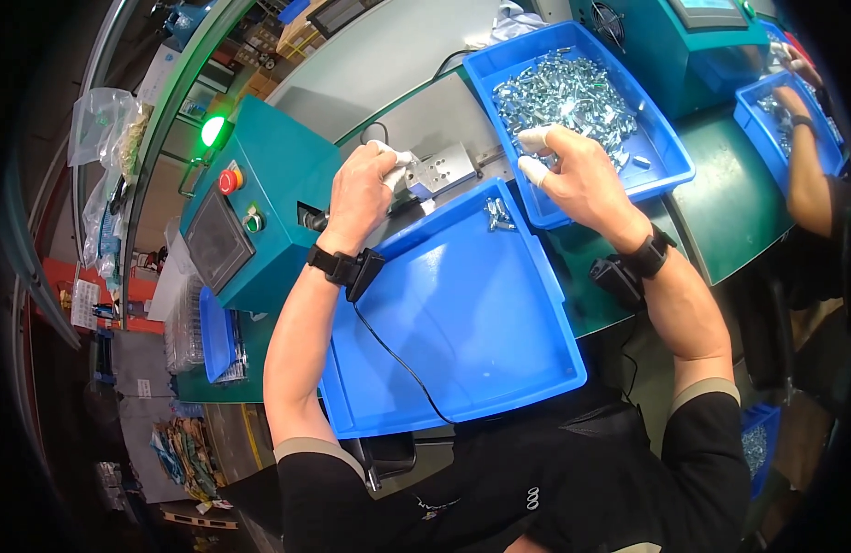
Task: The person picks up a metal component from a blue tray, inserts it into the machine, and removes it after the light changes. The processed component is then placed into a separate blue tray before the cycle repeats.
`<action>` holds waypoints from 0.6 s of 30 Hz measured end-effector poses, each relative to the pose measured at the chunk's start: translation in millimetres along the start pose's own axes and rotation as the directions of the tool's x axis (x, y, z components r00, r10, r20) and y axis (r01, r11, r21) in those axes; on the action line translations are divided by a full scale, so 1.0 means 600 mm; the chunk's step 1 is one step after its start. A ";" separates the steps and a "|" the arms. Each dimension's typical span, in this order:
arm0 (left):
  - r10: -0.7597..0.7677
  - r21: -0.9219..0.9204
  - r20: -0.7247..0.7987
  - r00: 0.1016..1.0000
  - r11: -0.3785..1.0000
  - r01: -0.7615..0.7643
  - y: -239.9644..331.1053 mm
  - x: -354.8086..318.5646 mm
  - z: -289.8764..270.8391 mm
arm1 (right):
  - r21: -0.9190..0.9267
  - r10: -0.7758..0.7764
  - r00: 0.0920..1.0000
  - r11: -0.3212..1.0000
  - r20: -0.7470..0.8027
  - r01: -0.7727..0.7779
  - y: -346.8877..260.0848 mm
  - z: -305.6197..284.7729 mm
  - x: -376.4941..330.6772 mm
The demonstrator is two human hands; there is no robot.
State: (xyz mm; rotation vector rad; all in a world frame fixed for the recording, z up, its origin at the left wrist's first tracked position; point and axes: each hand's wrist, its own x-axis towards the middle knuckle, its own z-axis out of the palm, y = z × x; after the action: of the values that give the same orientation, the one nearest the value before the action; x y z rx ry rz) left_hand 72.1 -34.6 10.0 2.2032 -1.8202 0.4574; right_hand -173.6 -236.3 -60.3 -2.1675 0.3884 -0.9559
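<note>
My left hand point(363, 189), white covers on its fingertips, is closed in a pinch beside a metal fixture block point(442, 171) with small holes. What the fingers hold, if anything, is hidden. My right hand point(582, 175) reaches over the near side of a blue bin point(665, 180) heaped with small shiny metal parts point(573, 97). Its covered thumb and forefinger are apart, with nothing visible between them. In front of me lies a larger blue tray point(444, 323), with several of the metal parts point(498, 216) in its far right corner.
A green machine housing point(287, 166) with a dark screen point(219, 238), a red button point(229, 181) and a lit green lamp point(212, 131) stands left. Another green machine point(711, 55) is at the far right. A co-worker's arm point(806, 175) reaches over a blue bin point(748, 120). A cable point(393, 355) crosses the large tray.
</note>
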 end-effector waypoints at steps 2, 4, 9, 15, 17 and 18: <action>0.012 -0.013 -0.016 1.000 1.000 -0.012 -0.001 -0.004 -0.002 | -0.010 0.023 1.000 1.000 0.010 -0.023 -0.004 0.000 0.002; 0.033 -0.013 -0.051 0.998 0.999 -0.034 0.003 -0.011 -0.004 | 0.005 0.043 0.999 0.999 0.022 -0.043 -0.005 -0.001 0.003; 0.027 -0.040 -0.108 0.994 0.999 -0.031 0.036 -0.066 -0.031 | 0.060 0.156 0.984 0.985 0.081 -0.161 -0.013 -0.002 0.002; 0.025 -0.186 -0.019 0.999 0.982 -0.028 0.083 -0.161 -0.068 | 0.400 0.066 0.933 0.891 0.354 -0.215 -0.051 0.056 0.022; -0.002 -0.237 0.031 1.000 0.972 0.009 0.092 -0.184 -0.078 | 0.478 0.016 0.899 0.843 0.437 -0.248 -0.069 0.095 0.028; -0.016 -0.261 0.053 0.998 0.965 0.029 0.095 -0.193 -0.081 | 0.512 -0.014 0.879 0.817 0.476 -0.264 -0.075 0.108 0.032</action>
State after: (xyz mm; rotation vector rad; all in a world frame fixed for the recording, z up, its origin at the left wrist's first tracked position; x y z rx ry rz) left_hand -8.1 78.1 9.0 2.0693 -1.7634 0.1464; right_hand -113.5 -182.9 -47.5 -1.7044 0.0033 -0.3739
